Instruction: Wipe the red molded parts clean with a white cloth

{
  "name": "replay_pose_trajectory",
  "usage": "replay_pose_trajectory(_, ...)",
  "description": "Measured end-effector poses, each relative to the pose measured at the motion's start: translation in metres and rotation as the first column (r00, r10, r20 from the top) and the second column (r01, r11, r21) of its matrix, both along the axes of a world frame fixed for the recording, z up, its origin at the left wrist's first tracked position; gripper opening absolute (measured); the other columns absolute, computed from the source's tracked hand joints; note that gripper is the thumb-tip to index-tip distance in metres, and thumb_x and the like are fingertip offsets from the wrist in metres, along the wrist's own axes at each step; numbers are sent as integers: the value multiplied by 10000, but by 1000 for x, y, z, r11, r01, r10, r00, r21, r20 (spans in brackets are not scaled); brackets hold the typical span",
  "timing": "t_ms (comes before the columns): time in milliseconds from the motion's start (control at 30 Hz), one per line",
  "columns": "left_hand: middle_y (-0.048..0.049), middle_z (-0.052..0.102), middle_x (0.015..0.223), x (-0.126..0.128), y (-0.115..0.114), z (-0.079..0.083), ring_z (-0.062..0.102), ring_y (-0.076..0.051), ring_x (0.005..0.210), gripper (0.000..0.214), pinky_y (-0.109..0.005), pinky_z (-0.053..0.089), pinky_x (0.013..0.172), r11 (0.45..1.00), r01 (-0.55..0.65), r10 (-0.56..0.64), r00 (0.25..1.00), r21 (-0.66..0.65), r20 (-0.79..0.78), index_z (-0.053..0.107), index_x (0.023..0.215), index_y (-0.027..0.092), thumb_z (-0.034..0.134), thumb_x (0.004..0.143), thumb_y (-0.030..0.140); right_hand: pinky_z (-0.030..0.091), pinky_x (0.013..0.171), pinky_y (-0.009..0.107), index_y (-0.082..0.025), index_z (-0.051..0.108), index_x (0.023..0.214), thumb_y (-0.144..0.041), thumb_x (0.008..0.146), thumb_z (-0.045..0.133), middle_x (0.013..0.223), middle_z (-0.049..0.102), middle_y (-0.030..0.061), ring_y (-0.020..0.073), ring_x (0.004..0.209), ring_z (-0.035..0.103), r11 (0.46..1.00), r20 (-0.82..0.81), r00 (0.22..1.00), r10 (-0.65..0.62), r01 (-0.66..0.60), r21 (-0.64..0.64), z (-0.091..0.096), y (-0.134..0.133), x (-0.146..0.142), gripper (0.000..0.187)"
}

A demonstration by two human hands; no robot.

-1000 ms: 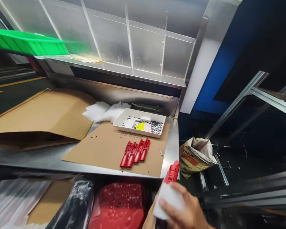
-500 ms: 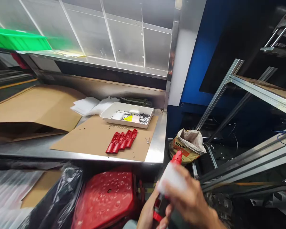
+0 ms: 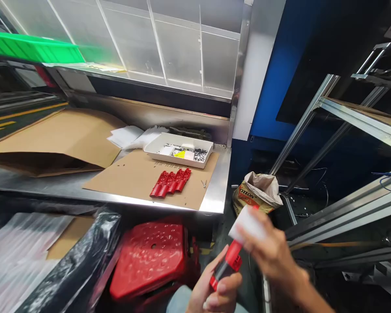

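Note:
My left hand is closed around the lower end of a red plastic handle part, low in the view to the right of the bench. My right hand pinches a white pad or cloth over the upper end of that part. Both hands hover off the bench edge, above the floor gap. Several matching red handle parts lie side by side on a cardboard sheet on the steel bench.
A white tray with small dark pieces and a yellow tag stands behind the red parts. A folded cardboard box lies at left, a red stool under the bench, a paper sack on the floor, aluminium framing to the right.
The white pad has slid up the red part, exposing more of its red shaft. Both hands shifted slightly right and the view turned a little.

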State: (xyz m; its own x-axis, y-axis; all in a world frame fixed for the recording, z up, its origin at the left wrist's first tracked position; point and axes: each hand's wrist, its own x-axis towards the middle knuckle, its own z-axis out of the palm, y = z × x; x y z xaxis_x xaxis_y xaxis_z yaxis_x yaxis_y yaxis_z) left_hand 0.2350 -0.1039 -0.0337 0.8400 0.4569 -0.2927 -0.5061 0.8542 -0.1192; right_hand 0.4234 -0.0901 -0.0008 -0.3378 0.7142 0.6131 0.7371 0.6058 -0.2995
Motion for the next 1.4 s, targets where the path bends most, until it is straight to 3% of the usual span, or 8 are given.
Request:
replay_pose_trajectory(233,89,343,442,2,-1,1,173,84,270,387,29,60,282,1000,6,-6,999,-23,-31,595,590,68,623,929,253,563,962,330,-291,557,1373,-290,1027,361,1556,403,93,221,1229,617,993,27,995,-97,98,-70,-2,-1,1,398)
replay_pose_trajectory(333,93,371,446,2,-3,-1,200,82,284,294,30,78,291,999,-15,16,999,47,-28,636,663,52,715,861,255,593,883,290,-277,526,1405,-371,1037,292,1538,432,123,206,1147,670,993,65,993,96,-91,-71,-5,-3,0,446)
replay_pose_trajectory(467,32,492,451,3,-4,-8,301,28,264,369,-41,141,248,994,37,-32,998,105,-52,667,707,59,770,801,401,585,910,326,-279,601,1334,-355,1041,285,1484,508,117,215,1136,679,977,80,988,-132,143,-159,-8,-3,-1,438)
replay_pose_trajectory(567,2,544,447,4,-5,-9,335,13,261,390,-67,184,250,990,14,0,995,138,-98,667,662,57,860,698,394,606,846,308,-298,541,1391,-420,1038,226,1495,486,128,213,1080,707,988,101,994,34,-18,-156,-8,-6,-6,489)
replay_pose_trajectory(867,-25,594,480,6,-13,-5,428,-11,315,570,-64,222,300,957,-27,157,884,288,-440,667,685,101,786,654,657,611,839,352,-347,504,1412,-473,1032,160,1542,396,90,219,1045,722,962,76,996,36,-14,-273,-11,-9,-19,527)
replay_pose_trajectory(1133,1,564,459,-2,-9,-14,349,12,291,439,-55,179,271,985,-33,69,974,168,-216,648,674,79,875,657,454,610,850,348,-357,502,1409,-422,1034,253,1563,356,61,232,1111,693,973,62,997,46,-31,-229,-16,-8,-17,455)
replay_pose_trajectory(1267,70,438,427,-7,-6,-11,217,57,254,443,-37,142,252,994,50,-36,991,101,-130,552,552,79,849,708,368,610,866,370,-331,571,1356,-338,1029,316,1563,375,66,244,1103,697,958,57,983,-172,181,-224,-13,-3,-11,415)
replay_pose_trajectory(1400,106,402,424,-7,-5,-8,202,77,259,325,-1,104,265,998,29,-24,996,52,-91,597,627,55,853,702,241,600,885,363,-310,560,1373,-372,1028,310,1535,426,113,232,1113,691,978,67,996,58,-43,-203,-10,-2,-13,431)
